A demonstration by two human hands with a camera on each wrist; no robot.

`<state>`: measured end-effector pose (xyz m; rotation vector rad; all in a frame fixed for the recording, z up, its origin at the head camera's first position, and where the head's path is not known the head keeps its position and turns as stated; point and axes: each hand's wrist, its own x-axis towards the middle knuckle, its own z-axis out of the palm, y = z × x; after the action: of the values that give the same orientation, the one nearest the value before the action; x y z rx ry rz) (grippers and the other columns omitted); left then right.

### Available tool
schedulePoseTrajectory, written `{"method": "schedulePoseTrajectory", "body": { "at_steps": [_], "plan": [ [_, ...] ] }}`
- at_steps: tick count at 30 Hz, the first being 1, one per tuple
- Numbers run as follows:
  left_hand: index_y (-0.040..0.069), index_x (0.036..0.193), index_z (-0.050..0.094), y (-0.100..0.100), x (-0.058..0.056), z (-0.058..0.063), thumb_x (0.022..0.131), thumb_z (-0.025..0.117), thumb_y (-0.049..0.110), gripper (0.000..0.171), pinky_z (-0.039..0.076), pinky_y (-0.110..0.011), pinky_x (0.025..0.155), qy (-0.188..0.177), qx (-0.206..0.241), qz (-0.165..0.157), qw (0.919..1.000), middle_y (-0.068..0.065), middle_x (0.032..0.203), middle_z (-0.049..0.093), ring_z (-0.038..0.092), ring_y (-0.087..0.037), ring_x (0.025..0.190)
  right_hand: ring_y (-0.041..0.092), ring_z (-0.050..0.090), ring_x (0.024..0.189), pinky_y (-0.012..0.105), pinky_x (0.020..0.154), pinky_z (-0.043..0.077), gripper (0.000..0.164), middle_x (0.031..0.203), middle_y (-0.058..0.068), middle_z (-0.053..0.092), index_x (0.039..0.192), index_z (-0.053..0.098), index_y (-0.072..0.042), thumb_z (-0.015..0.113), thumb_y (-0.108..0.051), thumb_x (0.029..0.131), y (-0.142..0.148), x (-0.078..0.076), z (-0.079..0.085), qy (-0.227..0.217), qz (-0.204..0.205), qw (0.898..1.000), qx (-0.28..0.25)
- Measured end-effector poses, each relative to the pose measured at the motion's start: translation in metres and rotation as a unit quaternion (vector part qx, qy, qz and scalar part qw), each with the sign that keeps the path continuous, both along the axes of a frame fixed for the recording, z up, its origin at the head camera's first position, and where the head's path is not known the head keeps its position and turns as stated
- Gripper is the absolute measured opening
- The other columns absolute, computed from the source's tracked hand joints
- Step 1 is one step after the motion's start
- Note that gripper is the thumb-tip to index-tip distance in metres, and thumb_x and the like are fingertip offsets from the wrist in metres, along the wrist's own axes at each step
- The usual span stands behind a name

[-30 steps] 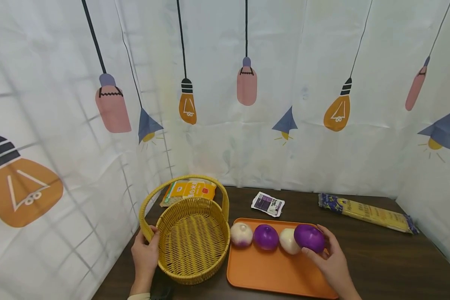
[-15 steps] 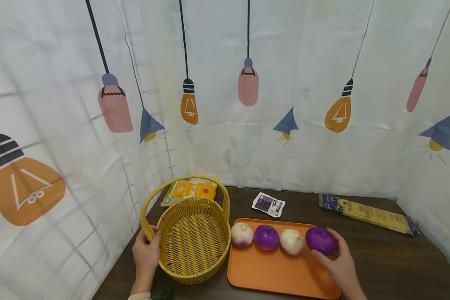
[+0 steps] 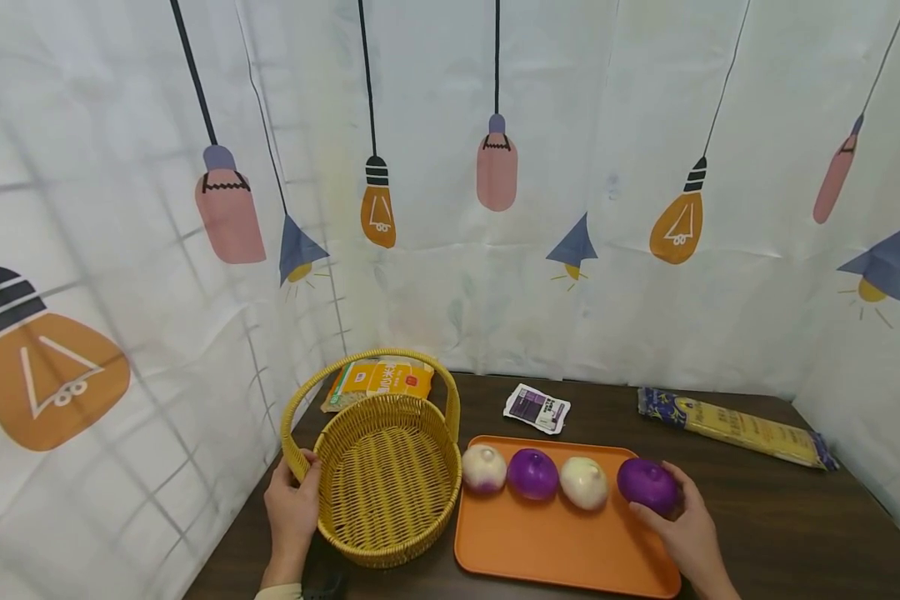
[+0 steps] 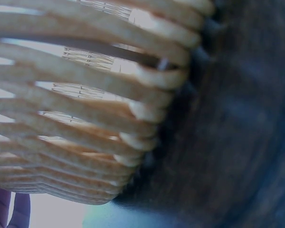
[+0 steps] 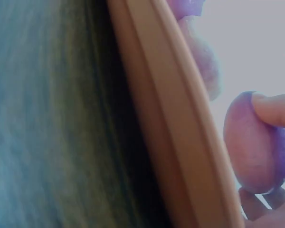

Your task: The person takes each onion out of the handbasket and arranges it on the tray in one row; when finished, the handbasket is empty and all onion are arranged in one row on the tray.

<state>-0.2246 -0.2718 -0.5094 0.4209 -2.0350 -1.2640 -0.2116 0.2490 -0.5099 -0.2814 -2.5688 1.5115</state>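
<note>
My left hand (image 3: 291, 502) grips a yellow woven basket (image 3: 390, 483) where its tall handle meets the left rim. In the left wrist view the basket's weave (image 4: 85, 114) fills much of the frame, with fingertips (image 4: 20, 211) at the lower left. A purple onion (image 3: 647, 486) is held in my right hand (image 3: 692, 527), low at the right end of the orange tray (image 3: 547, 537); I cannot tell whether it touches the tray. The right wrist view shows the thumb pressing that onion (image 5: 251, 147). Left of it on the tray sit a white onion (image 3: 585, 483), another purple onion (image 3: 533, 474) and a white-and-purple onion (image 3: 483, 469).
Behind the basket lies an orange food packet (image 3: 381, 379). A small purple-and-white sachet (image 3: 537, 409) is beyond the tray. A long yellow-and-blue packet (image 3: 738, 427) lies at the back right of the dark table (image 3: 802, 525). Printed curtains stand behind and at the sides.
The held purple onion has moved right and lower, from in front of the white onion to the right end of the row. My left hand and the basket have stayed put.
</note>
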Motion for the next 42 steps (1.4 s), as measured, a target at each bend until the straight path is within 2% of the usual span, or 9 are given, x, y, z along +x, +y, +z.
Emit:
{"method": "schedulePoseTrajectory", "body": {
  "at_steps": [5, 10, 16, 25, 33, 38, 42],
  "plan": [
    [0.007, 0.102, 0.065, 0.001, 0.002, 0.001, 0.093, 0.065, 0.011, 0.010, 0.040, -0.020, 0.058, -0.007, -0.001, -0.002, 1.0000, -0.010, 0.093, 0.066, 0.052, -0.007, 0.066, 0.048, 0.045, 0.123, 0.046, 0.089, 0.048, 0.097, 0.145, 0.032, 0.032, 0.152, 0.022, -0.004, 0.080, -0.035, 0.081, 0.003, -0.001, -0.005, -0.029, 0.010, 0.999, 0.010],
    [0.007, 0.102, 0.065, 0.002, 0.002, 0.002, 0.092, 0.065, 0.010, 0.010, 0.040, -0.021, 0.058, -0.005, -0.003, 0.000, 1.0000, -0.010, 0.091, 0.065, 0.052, -0.008, 0.066, 0.048, 0.043, 0.123, 0.053, 0.092, 0.045, 0.095, 0.145, 0.032, 0.026, 0.151, 0.024, -0.005, 0.079, -0.038, 0.081, 0.004, -0.002, -0.008, -0.030, 0.006, 0.999, 0.020],
    [0.007, 0.102, 0.065, 0.002, 0.003, 0.001, 0.093, 0.065, 0.010, 0.010, 0.040, -0.021, 0.058, -0.005, -0.002, 0.001, 1.0000, -0.010, 0.092, 0.065, 0.052, -0.007, 0.065, 0.051, 0.037, 0.122, 0.061, 0.097, 0.037, 0.092, 0.143, 0.036, 0.019, 0.150, 0.027, -0.003, 0.081, -0.032, 0.081, 0.003, -0.002, -0.012, -0.004, 0.007, 0.999, 0.032],
    [0.007, 0.102, 0.065, 0.005, 0.003, 0.000, 0.093, 0.065, 0.011, 0.010, 0.040, -0.019, 0.059, 0.001, -0.004, -0.004, 1.0000, -0.010, 0.092, 0.065, 0.051, -0.007, 0.066, 0.053, 0.037, 0.124, 0.061, 0.099, 0.037, 0.092, 0.145, 0.036, 0.020, 0.152, 0.024, -0.001, 0.080, -0.023, 0.082, 0.004, 0.001, -0.015, 0.004, 0.021, 0.998, 0.053],
    [0.007, 0.101, 0.065, 0.005, 0.001, -0.001, 0.093, 0.065, 0.009, 0.009, 0.040, -0.019, 0.059, 0.008, -0.004, -0.005, 1.0000, -0.009, 0.091, 0.065, 0.052, -0.008, 0.067, 0.051, 0.043, 0.120, 0.060, 0.094, 0.040, 0.091, 0.143, 0.034, 0.026, 0.150, 0.027, -0.001, 0.081, -0.025, 0.080, 0.003, 0.000, -0.017, 0.017, 0.017, 0.998, 0.063],
    [0.007, 0.101, 0.065, 0.004, 0.001, -0.001, 0.093, 0.065, 0.011, 0.009, 0.039, -0.021, 0.058, 0.002, -0.008, -0.005, 1.0000, -0.010, 0.091, 0.065, 0.051, -0.008, 0.065, 0.054, 0.039, 0.124, 0.063, 0.097, 0.037, 0.097, 0.144, 0.034, 0.024, 0.152, 0.023, -0.002, 0.082, -0.028, 0.079, 0.004, -0.001, -0.017, -0.001, 0.019, 0.998, 0.053],
    [0.008, 0.102, 0.066, 0.004, 0.002, 0.001, 0.093, 0.065, 0.011, 0.010, 0.040, -0.022, 0.059, -0.009, -0.019, -0.008, 0.9998, -0.009, 0.092, 0.066, 0.051, -0.008, 0.066, 0.053, 0.035, 0.130, 0.060, 0.102, 0.035, 0.100, 0.146, 0.034, 0.020, 0.154, 0.015, -0.001, 0.079, -0.031, 0.083, 0.006, 0.001, -0.011, -0.015, 0.024, 1.000, 0.011]
  ]
}}
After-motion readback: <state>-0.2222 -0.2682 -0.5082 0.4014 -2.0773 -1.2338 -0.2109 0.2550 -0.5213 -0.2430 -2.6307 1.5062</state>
